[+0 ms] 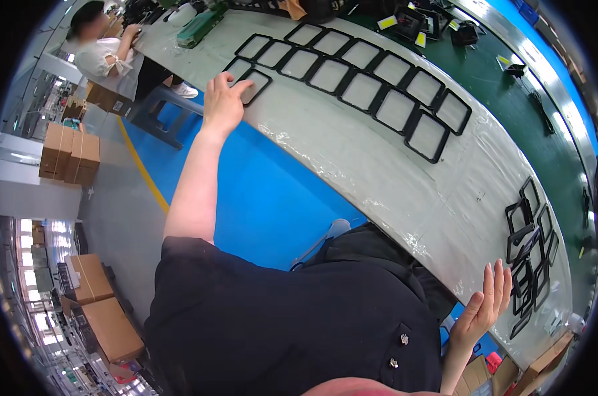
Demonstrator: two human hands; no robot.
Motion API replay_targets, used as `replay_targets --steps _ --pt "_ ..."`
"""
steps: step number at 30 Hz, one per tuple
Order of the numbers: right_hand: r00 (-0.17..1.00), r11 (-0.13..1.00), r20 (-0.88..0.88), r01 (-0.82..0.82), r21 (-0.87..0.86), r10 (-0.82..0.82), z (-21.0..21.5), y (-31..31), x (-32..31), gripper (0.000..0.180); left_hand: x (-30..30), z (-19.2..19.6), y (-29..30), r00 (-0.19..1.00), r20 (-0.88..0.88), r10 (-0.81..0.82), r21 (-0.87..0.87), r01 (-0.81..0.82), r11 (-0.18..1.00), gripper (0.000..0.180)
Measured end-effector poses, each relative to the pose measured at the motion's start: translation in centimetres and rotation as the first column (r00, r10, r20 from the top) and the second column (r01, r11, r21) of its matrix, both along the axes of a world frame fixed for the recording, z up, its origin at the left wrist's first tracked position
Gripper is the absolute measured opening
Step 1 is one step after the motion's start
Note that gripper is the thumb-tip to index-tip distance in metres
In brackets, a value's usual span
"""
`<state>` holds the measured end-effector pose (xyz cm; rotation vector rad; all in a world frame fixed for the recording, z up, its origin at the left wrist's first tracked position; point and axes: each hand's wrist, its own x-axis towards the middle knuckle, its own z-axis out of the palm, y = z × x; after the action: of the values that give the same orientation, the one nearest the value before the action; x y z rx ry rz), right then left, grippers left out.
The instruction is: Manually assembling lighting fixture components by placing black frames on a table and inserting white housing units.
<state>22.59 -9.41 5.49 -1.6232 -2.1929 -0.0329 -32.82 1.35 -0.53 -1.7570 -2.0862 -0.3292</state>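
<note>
My left hand (223,104) reaches to the far left of the row, fingers curled, with the thumb laid over the left edge of a black rectangular frame (266,91). The frame lies at the table's near edge, and the fingertips are partly hidden. Several like frames (360,90) lie flat in two staggered rows, touching or close together. On the right, my right hand (485,305) is held up with fingers stretched out, holding nothing. Beside it is a loose heap of black frames (525,274), some tilted and overlapping.
The pale covered table (391,191) curves from upper left to lower right. Beyond it runs a green surface (503,99) with black lamp-like parts (411,23). A green box (202,28) stands at the far left, near another person (107,56). Cartons (536,363) stand at lower right.
</note>
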Motion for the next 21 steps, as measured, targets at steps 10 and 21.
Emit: replay_targets --steps 10,21 --pt "0.961 0.962 -0.066 0.271 0.044 -0.268 -0.5 -1.1 7.6 0.032 2.2 0.5 1.5 0.991 0.001 -0.131 0.227 0.127 0.966 0.032" --pt "0.664 0.661 -0.006 0.746 0.082 -0.748 -2.4 -2.8 27.8 0.034 43.1 6.7 5.9 0.231 0.25 -0.94 0.019 0.97 0.244 0.035"
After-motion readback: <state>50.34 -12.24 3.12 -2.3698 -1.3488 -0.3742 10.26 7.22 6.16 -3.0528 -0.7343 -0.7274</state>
